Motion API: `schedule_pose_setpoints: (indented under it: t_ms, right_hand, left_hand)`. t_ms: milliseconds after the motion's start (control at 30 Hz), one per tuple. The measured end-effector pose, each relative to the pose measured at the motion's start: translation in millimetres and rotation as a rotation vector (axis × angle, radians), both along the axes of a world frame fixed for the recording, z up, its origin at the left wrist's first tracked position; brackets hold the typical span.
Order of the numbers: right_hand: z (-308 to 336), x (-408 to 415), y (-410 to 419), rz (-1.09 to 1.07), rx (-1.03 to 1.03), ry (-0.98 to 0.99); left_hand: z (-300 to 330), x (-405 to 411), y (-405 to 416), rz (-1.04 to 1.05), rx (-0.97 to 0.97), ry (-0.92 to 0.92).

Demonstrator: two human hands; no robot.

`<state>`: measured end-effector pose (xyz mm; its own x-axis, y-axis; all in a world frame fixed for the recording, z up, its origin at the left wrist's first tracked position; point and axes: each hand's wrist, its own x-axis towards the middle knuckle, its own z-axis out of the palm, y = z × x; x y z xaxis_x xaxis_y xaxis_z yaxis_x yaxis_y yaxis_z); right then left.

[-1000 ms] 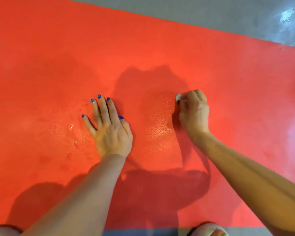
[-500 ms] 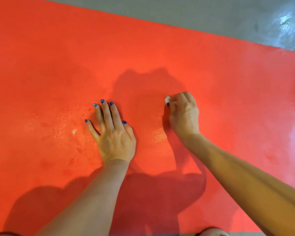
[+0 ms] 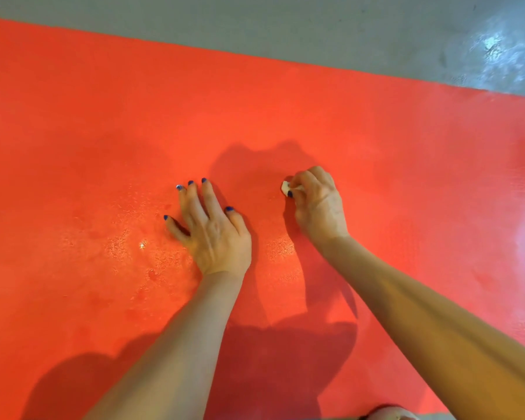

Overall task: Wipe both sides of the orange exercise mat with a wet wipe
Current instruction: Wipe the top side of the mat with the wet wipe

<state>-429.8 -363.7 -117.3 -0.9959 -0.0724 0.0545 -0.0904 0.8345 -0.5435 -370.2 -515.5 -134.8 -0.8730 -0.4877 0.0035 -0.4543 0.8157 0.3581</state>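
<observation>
Orange mat [image 3: 376,153] long axis left–right, left hand [image 3: 212,231] flat on it, right hand [image 3: 319,204] – grip pinching wet wipe [image 3: 285,187]

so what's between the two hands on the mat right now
In the head view, only bare orange mat, shadowed, lies between the left hand and the right hand, which grips the wet wipe.

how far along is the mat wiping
Done: wet sheen around the flat left hand on the orange exercise mat. In hand: the right hand pinches a small white wet wipe against the mat. Left: the drier outer areas and the unseen underside.
</observation>
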Motion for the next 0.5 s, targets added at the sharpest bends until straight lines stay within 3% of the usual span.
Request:
schedule_pose_setpoints:
  t_ms: [167, 367, 433, 500]
  right_hand:
    - [3, -2, 15, 0.069, 0.023, -0.032]
    - [6, -34, 44, -0.295, 0.112, -0.035]
    - [6, -40, 6, -0.185, 0.104, 0.031]
    - [5, -46, -41, 0.061, 0.048, 0.066]
  left_hand:
    - [-6, -8, 9, -0.033, -0.044, -0.069]
    - [-10, -8, 9, -0.025, -0.074, -0.103]
    - [-11, -7, 9, -0.026, -0.087, -0.106]
    - [-11, -9, 10, -0.024, -0.092, -0.108]
